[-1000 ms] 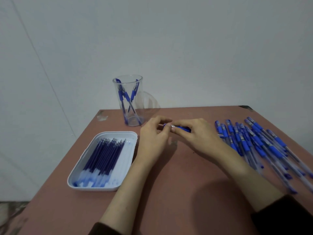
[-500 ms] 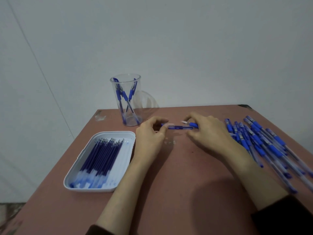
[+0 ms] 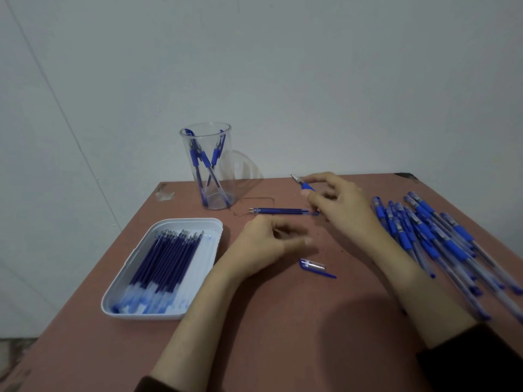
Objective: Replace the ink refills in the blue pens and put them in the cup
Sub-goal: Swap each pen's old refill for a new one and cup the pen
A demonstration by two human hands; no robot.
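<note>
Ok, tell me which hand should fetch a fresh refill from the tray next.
Left, probably. The left hand holds nothing and sits beside the white tray of ink refills; the right hand is farther away and pinches the blue pen.

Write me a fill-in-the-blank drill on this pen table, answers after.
Spare refills lie in a white ___.
Some blue pens stand in a clear ___.
The right hand pinches a blue-gripped ___.
The unsorted pen pile lies at the table's ___ edge.
Missing: tray; cup; pen; right.
</note>
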